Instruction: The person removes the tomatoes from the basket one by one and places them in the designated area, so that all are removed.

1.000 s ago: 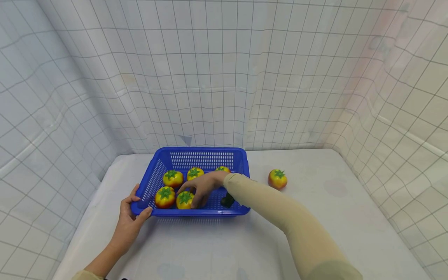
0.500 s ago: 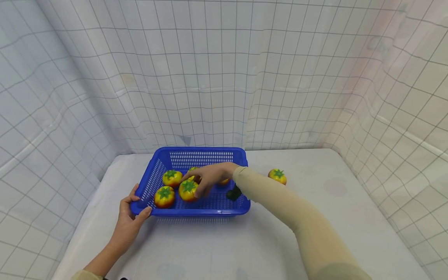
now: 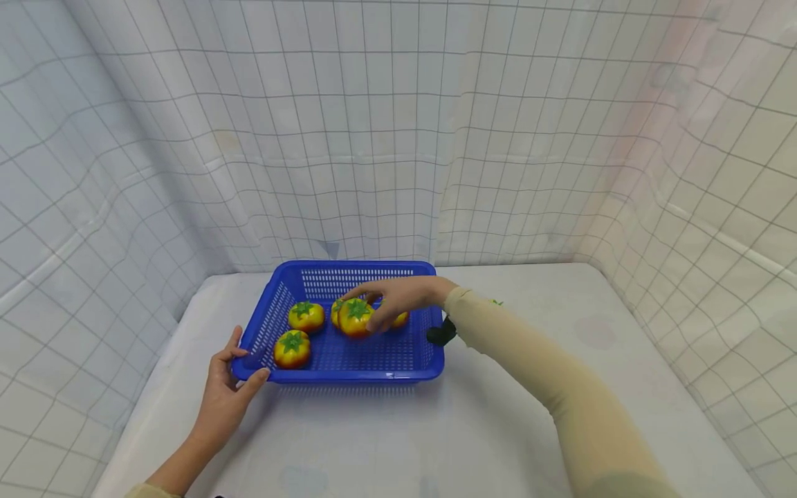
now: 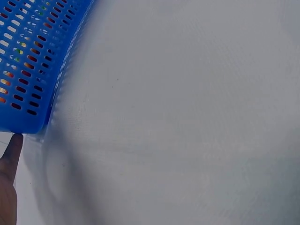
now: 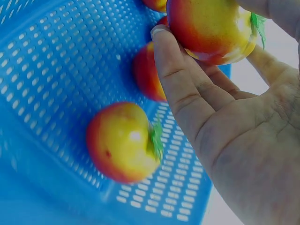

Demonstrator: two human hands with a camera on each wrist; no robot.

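My right hand [image 3: 405,296] holds a yellow-and-red tomato [image 3: 355,318] with a green leafy top, raised inside the blue basket [image 3: 349,377]. In the right wrist view, fingers and thumb are around this tomato [image 5: 211,28], and others lie below on the basket floor. My left hand [image 3: 224,398] grips the basket's front left corner, thumb on the front rim. Two tomatoes sit at the left, one at the back [image 3: 306,317] and one at the front [image 3: 292,349]. Another tomato [image 3: 400,319] shows partly beneath the right hand; one more is mostly hidden behind the held one.
The basket stands on a white-covered table [image 3: 591,387]. Right of it, only the green leaf tip of another tomato [image 3: 496,302] shows past my sleeve [image 3: 529,360]. White grid-patterned curtains [image 3: 373,138] enclose the table at the back and sides.
My right hand has lifted the tomato from the basket's front and moved it back and to the right. The left hand stays on the corner. My right sleeve now covers most of the outside tomato.
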